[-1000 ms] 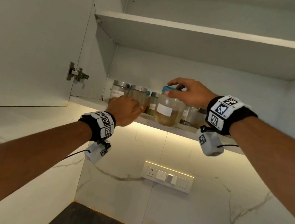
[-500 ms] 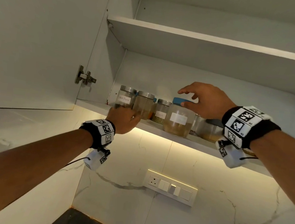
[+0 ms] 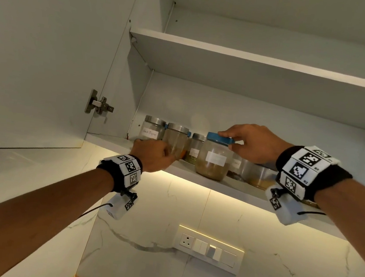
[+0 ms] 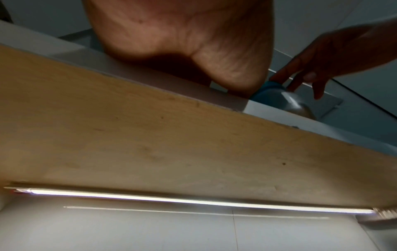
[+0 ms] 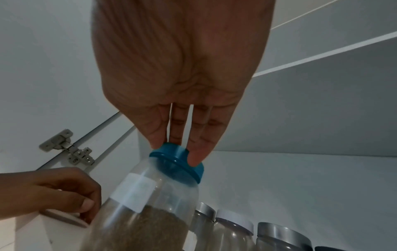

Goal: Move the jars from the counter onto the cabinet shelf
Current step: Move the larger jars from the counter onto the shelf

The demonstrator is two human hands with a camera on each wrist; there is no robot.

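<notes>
A: What is the right hand doing?
B: Its fingertips and thumb pinch the blue lid of a jar from above, fingers fairly straight and pointing down onto the lid's rim.

A: And the left hand?
B: It sits at the front edge of the shelf, fingers curled, just left of that jar. From the right wrist view the curled fingers lie against the shelf edge beside the jar's base. Whether they grip the edge or only rest there, I cannot tell.

A: Where does the jar stand?
B: On the lower cabinet shelf, near the front, upright. It is clear plastic with a blank white label and brown powder filling the lower part.

A: What is around it?
B: To its left, further back, steel-lidded glass jars: one labelled "Black Pepper" at the far left, a second beside it, a third partly hidden behind the blue-lidded one. To its right stand more containers, partly hidden by the right wrist.

A: And beyond the shelf?
B: An upper shelf above. The cabinet door stands open at left, with a metal hinge. Under the cabinet a light strip glows over a marble wall with a switch panel.
</notes>
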